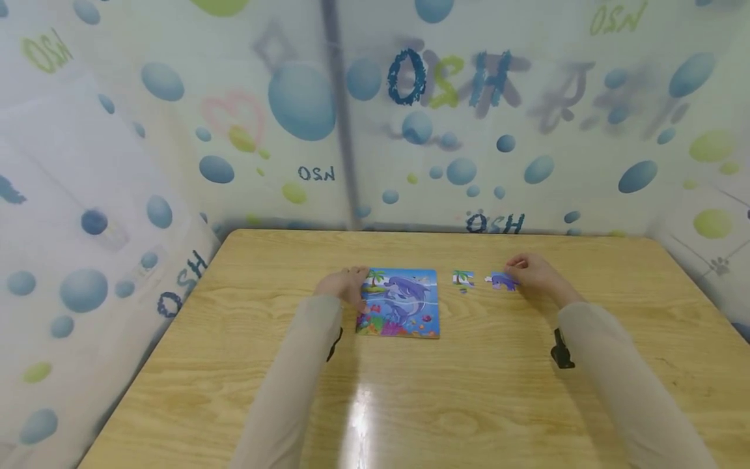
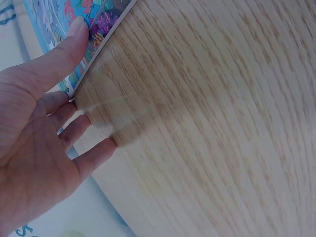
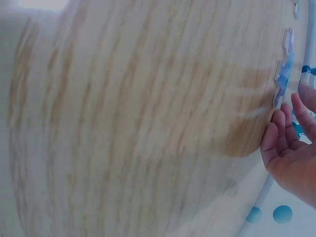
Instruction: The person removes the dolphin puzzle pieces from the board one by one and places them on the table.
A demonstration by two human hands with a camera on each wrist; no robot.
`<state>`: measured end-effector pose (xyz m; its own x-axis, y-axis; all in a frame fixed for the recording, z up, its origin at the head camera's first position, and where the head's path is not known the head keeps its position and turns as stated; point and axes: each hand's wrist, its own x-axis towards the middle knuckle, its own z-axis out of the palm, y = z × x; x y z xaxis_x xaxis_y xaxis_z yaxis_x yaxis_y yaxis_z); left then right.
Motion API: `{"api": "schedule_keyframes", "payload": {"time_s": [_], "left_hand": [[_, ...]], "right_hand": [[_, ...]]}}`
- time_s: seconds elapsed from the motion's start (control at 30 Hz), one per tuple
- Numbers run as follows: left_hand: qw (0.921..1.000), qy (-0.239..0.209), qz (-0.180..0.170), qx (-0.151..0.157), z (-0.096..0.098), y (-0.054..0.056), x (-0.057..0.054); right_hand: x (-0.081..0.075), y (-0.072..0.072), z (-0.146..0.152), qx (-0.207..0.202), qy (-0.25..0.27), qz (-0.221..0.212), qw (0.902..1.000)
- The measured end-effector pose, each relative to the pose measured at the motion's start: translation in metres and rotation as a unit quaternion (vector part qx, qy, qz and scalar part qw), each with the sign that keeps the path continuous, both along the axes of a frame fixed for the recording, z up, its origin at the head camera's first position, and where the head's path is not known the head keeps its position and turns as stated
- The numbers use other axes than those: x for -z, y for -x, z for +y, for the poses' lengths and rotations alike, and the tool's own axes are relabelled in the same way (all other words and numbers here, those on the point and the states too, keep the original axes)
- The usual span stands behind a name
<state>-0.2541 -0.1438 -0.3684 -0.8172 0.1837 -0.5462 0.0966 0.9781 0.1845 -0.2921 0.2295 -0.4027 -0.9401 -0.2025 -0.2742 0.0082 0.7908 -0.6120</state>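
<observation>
A square picture puzzle board (image 1: 404, 303) with dolphins, a palm tree and coral lies flat on the wooden table. My left hand (image 1: 346, 286) holds it at its left side. In the left wrist view the thumb (image 2: 79, 34) lies on the picture, while the fingers sit along the edge and on the table. To the right, joined purple dolphin puzzle pieces (image 1: 502, 281) lie flat. The right hand (image 1: 534, 273) is at their right end, fingertips right beside them. In the right wrist view its fingers (image 3: 279, 128) bend loosely, with the thumb apart from the pieces.
Between the board and the dolphin pieces lies a palm-tree puzzle section (image 1: 463, 278), with a small loose bit (image 1: 463, 291) just below it. The wooden table (image 1: 457, 404) meets a patterned curtain (image 1: 422, 169) at its back edge.
</observation>
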Motion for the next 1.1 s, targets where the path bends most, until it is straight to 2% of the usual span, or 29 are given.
{"api": "schedule_keyframes", "payload": {"time_s": [0.2, 0.4, 0.63, 0.83, 1.1], "left_hand": [[1.0, -0.003, 0.003, 0.002, 0.0, 0.002, -0.001], [1.0, 0.005, 0.006, 0.003, -0.001, 0.004, -0.001], [0.9999, -0.007, -0.005, -0.007, -0.001, 0.002, 0.003], [0.9997, -0.019, -0.002, -0.012, -0.002, 0.002, 0.006], [0.9995, -0.024, -0.001, -0.019, 0.0, 0.002, 0.004]], "right_hand": [[-0.005, 0.002, -0.003, 0.002, 0.013, 0.002, 0.9999], [-0.013, 0.004, -0.018, -0.013, 0.006, 0.017, 0.9998], [-0.015, 0.001, -0.044, -0.044, 0.026, 0.006, 0.9987], [-0.019, 0.002, -0.069, -0.071, 0.032, 0.02, 0.9968], [-0.019, -0.001, -0.105, -0.12, 0.048, 0.01, 0.9916]]}}
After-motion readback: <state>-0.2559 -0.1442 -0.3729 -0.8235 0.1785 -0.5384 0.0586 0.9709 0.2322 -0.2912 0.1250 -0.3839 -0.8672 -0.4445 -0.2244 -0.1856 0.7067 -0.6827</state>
